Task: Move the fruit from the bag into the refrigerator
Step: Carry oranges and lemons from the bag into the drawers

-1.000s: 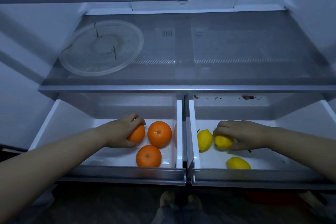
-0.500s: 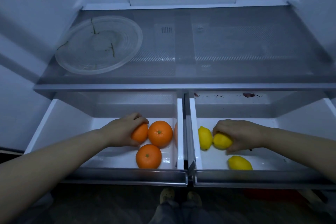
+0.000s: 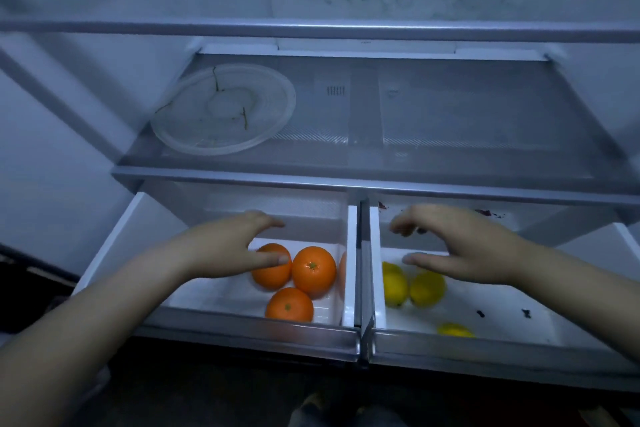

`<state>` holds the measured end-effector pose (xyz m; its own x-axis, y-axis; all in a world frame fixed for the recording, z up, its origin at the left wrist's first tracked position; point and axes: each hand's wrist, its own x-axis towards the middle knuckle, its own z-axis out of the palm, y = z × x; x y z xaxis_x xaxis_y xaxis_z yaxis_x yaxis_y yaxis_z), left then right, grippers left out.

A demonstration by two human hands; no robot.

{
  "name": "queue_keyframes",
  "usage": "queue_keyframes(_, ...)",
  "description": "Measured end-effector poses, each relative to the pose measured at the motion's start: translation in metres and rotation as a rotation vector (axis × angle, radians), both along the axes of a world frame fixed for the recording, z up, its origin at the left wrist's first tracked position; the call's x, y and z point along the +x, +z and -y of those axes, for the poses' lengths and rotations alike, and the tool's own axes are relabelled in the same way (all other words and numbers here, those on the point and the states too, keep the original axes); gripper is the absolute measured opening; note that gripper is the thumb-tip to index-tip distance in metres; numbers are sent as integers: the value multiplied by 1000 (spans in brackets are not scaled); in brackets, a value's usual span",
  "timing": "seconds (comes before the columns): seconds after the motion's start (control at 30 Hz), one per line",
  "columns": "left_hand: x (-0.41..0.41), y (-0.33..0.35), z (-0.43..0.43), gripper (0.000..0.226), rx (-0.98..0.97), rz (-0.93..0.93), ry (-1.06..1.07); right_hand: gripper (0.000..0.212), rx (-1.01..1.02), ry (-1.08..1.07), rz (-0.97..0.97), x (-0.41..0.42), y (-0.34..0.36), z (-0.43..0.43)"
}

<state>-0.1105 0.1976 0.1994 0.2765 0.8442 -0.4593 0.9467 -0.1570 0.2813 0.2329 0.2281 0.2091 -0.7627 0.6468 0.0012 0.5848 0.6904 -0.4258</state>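
Reaching into the fridge, I had both hands over the two pulled-out drawers. My left hand (image 3: 221,250) was spread wide above the left drawer (image 3: 114,253), and its fingers (image 3: 273,258) held nothing. Under it sat three oranges: one (image 3: 268,274) partly hidden behind my thumb, one (image 3: 313,270) just beside it, and one (image 3: 289,305) near the drawer's front. A bit more orange showed at the drawer's right wall. My right hand (image 3: 474,250) was spread wide too, above the right drawer (image 3: 485,343), and it held nothing. Two lemons (image 3: 393,284) (image 3: 427,289) lay side by side below it, and a third lemon (image 3: 454,330) lay near the front. On the glass shelf (image 3: 450,135) above the drawers sat a clear plate (image 3: 221,111), off to the left.
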Motion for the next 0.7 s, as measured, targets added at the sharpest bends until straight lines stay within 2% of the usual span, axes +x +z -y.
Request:
queue_keyframes(0.13,12,42,32,79,376,83,73,41,126,10,-145,-47,41,10)
queue_keyframes(0.3,23,66,72,71,704,-112,208,55,282,127,-112,-99,67,13)
queue_keyframes(0.47,29,85,128,69,776,-243,467,65,265,208,-148,-138,80,27)
queue_keyframes(0.7,34,96,229,68,784,-327,890,66,331,393,-256,-186,95,82)
